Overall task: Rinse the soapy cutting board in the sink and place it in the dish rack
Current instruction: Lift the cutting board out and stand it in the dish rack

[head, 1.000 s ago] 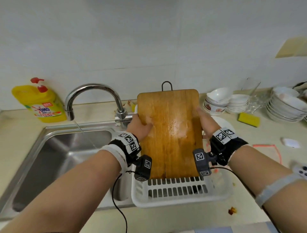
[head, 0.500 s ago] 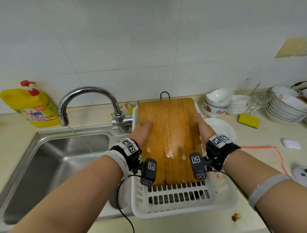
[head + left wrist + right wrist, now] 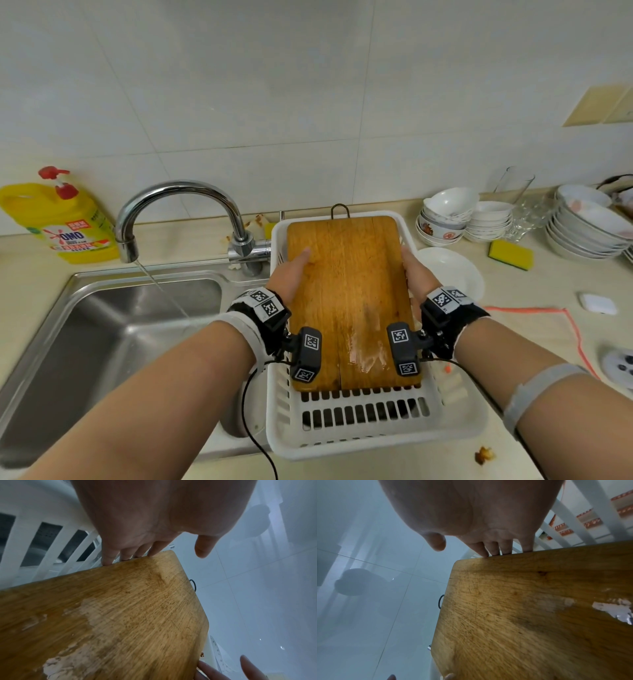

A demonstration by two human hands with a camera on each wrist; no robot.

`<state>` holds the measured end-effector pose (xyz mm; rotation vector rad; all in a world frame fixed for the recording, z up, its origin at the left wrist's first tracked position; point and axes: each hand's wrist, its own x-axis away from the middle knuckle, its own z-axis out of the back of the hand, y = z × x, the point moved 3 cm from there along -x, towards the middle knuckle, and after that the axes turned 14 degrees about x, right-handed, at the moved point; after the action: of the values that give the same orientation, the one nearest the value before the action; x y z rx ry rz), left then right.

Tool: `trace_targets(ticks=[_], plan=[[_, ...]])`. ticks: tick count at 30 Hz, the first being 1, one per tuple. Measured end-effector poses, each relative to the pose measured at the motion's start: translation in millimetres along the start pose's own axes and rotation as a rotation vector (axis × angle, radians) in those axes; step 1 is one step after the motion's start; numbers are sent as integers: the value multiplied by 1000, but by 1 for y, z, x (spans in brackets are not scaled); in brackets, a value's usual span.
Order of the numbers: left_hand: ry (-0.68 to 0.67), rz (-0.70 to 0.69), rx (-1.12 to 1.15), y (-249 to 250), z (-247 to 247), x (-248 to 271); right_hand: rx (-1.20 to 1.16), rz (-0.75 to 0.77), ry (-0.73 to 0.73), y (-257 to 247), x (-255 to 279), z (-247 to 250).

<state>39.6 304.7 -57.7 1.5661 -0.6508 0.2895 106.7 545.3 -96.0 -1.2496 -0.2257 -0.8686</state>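
- Soap bottle: yellow, red pump, far left on the counter, against the wall.
- Sink: steel, left of the rack. Tap arches over it, thin stream of water running into the basin.
- Left hand: on the board's left long edge. Thumb lies on the top face in the head view; in the left wrist view the fingers go down along the edge and the thumb is lifted off the wood. Holding the board, grip loose.
- Board: wooden, wet, pale wet patch near the close end. Lies in the rack, tilted, close end down on the slotted floor, far end with the wire loop at the rack's back rim. Cannot tell if the far end rests on the rim.
- Right hand: mirrors the left on the right long edge. Fingers run down beside the edge, thumb free of the wood in the right wrist view.
- Rack: white plastic, on the counter just right of the sink.
- Plate: white, on the counter just right of the rack, partly behind the right hand.
- Bowls: stacked behind the plate. Sponge yellow, right of them. More stacked bowls at the far right edge.
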Motion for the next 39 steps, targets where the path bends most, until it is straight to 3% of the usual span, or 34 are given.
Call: trace_targets(ticks=[6,10,13,16,19,23,31,34,39], plan=[[3,-40,32,-2,1,-2,10,33,37,-6,19,-2],[-5,-134,40,-28,13,-37,43,57,66,-5,27,-3],[-17,-221,22,-17,8,-16,107,159,89,-10,38,-5],[1,-205,-16,-10,10,-9,200,281,152,-23,45,-8],[12,-243,-174,5,15,-3,383,400,188,-52,43,-20],[23,-427,-386,32,35,0,642,566,40,-98,36,-58],[138,-531,-816,63,98,-14,1125,777,-6,-164,13,-157],[134,-511,-983,64,116,-19,1282,782,26,-173,0,-182],[192,-472,-1121,61,139,-21,1374,648,34,-172,-20,-206]])
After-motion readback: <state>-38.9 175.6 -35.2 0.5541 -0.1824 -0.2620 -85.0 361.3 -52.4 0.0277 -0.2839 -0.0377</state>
